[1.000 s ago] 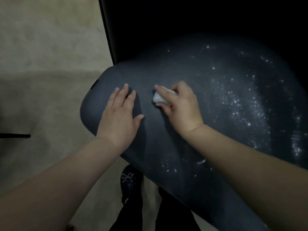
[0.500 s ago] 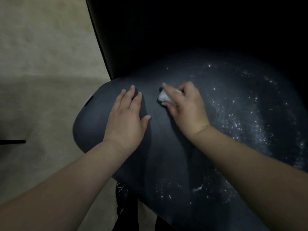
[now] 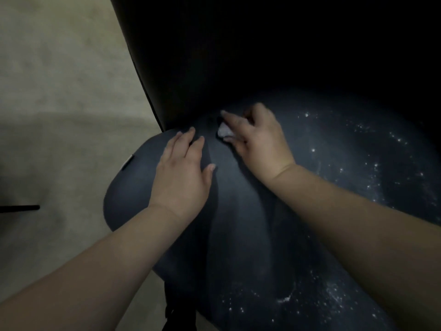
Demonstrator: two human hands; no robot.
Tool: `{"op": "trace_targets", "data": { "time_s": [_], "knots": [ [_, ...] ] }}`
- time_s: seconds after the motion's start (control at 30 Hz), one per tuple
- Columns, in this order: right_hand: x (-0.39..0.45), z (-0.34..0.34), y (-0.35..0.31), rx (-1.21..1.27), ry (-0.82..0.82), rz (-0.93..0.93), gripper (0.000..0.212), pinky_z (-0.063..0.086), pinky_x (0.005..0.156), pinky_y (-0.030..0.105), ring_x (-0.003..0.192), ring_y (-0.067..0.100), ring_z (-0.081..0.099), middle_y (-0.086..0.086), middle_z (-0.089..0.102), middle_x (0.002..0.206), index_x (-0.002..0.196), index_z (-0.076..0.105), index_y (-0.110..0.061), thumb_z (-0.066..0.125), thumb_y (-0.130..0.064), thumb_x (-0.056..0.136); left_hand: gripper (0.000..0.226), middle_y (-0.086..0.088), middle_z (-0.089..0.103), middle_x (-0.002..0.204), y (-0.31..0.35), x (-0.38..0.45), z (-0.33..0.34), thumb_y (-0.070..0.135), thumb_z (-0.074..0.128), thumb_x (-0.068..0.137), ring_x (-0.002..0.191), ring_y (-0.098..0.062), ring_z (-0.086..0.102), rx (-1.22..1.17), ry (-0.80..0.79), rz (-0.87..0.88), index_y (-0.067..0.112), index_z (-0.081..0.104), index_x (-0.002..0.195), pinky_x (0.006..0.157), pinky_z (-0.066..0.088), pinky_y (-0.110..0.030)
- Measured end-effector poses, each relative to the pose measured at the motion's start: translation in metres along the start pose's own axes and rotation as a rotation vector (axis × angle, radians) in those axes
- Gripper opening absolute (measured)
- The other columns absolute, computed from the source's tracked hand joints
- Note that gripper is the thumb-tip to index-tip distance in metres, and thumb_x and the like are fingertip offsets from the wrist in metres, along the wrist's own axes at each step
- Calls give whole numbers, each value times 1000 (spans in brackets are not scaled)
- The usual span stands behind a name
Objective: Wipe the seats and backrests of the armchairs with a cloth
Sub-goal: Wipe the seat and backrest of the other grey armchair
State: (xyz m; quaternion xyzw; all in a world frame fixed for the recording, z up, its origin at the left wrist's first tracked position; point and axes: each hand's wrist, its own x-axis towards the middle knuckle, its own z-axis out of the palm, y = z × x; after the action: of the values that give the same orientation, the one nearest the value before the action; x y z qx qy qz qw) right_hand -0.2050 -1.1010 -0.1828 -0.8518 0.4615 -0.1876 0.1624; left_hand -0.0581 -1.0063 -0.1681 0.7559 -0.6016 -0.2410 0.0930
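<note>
The cloth (image 3: 224,133), a small pale wad, is lying on the dark seat (image 3: 238,235) of the armchair, close to where the seat is meeting the black backrest (image 3: 262,56). The right hand (image 3: 259,142) is covering most of it: the forefinger is reaching over the far side of the wad, the thumb is curling in under its near side, and the two are pinching it between them, so that only the end toward the seat's left edge is showing. The other right fingers are bending down behind, and how they are lying on the cloth cannot be told.

The left hand (image 3: 183,173) is resting palm down on the seat, just beside the cloth on the side nearer the seat's left edge, not touching it. Its fingers are lying straight and close together, pointing toward the backrest, with the thumb standing out toward the right hand.

White specks (image 3: 372,168) are scattering over the seat on the far side of the right hand from the cloth, and more are showing along the seat's front part. Beyond the seat's left edge a pale floor (image 3: 59,91) is showing, with a thin black bar (image 3: 20,208) lying on it.
</note>
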Motion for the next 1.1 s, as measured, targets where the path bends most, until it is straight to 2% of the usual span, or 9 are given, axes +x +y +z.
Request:
{"op": "trace_targets", "data": {
  "time_s": [0.2, 0.3, 0.4, 0.47, 0.6, 0.7, 0.8, 0.93, 1.1],
  "knots": [
    [-17, -20, 49, 21, 296, 520, 47, 45, 92, 40, 99, 33, 51, 19, 48, 109, 134, 57, -19, 65, -14, 88, 63, -6, 26, 156, 9, -1, 2, 35, 58, 93, 144, -22, 16, -14, -8, -2, 11, 35, 146, 118, 12, -33],
    [-46, -17, 21, -13, 257, 420, 53, 47, 80, 45, 89, 38, 50, 22, 49, 100, 132, 58, -14, 68, -5, 81, 60, -6, 30, 153, 21, 1, 6, 31, 59, 92, 143, -22, 19, -35, 2, 14, 10, 38, 145, 118, 17, -35],
    [-35, -14, 15, -19, 114, 196, 49, 46, 73, 41, 84, 37, 51, 20, 53, 95, 128, 62, -14, 73, -11, 81, 56, -8, 34, 151, 36, 5, 12, 26, 59, 91, 142, -23, 23, -70, 24, 21, 9, 43, 142, 118, 21, -36],
    [-7, -18, 34, -80, 89, 141, 45, 44, 71, 40, 85, 38, 53, 21, 54, 95, 128, 62, -14, 72, -15, 83, 53, -9, 37, 149, 45, 9, 15, 23, 60, 91, 141, -25, 26, -87, 35, 41, 7, 46, 139, 118, 22, -37],
    [5, -34, 88, -53, 205, 439, 42, 43, 89, 44, 104, 38, 50, 21, 52, 115, 133, 57, -23, 58, -24, 90, 52, -9, 37, 149, 57, 19, 19, 25, 58, 92, 141, -25, 26, -67, 23, 71, 7, 46, 139, 117, 23, -40],
    [-41, -43, 82, -52, 345, 609, 49, 43, 90, 43, 98, 34, 47, 18, 49, 107, 134, 56, -22, 64, -12, 87, 54, -8, 32, 153, 65, 27, 19, 28, 56, 93, 143, -25, 22, -44, 1, 63, 9, 42, 142, 119, 20, -39],
    [-68, -35, 47, 13, 291, 521, 53, 48, 80, 47, 89, 38, 50, 22, 51, 99, 130, 60, -12, 70, -2, 80, 55, -8, 27, 156, 74, 34, 20, 26, 52, 95, 144, -25, 17, -20, -17, 76, 10, 38, 145, 120, 15, -36],
    [-30, -34, 53, 2, 118, 254, 50, 49, 74, 45, 87, 38, 52, 20, 54, 98, 129, 61, -12, 73, -8, 81, 50, -9, 26, 156, 85, 41, 24, 17, 46, 97, 144, -26, 18, -4, -18, 97, 8, 36, 145, 119, 12, -34],
    [-20, -50, 101, -23, 295, 544, 47, 45, 86, 45, 98, 33, 48, 18, 51, 107, 135, 56, -19, 65, -14, 88, 48, -15, 37, 149, 77, 47, 25, 1, 48, 91, 139, -33, 28, -22, 36, 79, 3, 45, 139, 117, 20, -39]
  ]
}}
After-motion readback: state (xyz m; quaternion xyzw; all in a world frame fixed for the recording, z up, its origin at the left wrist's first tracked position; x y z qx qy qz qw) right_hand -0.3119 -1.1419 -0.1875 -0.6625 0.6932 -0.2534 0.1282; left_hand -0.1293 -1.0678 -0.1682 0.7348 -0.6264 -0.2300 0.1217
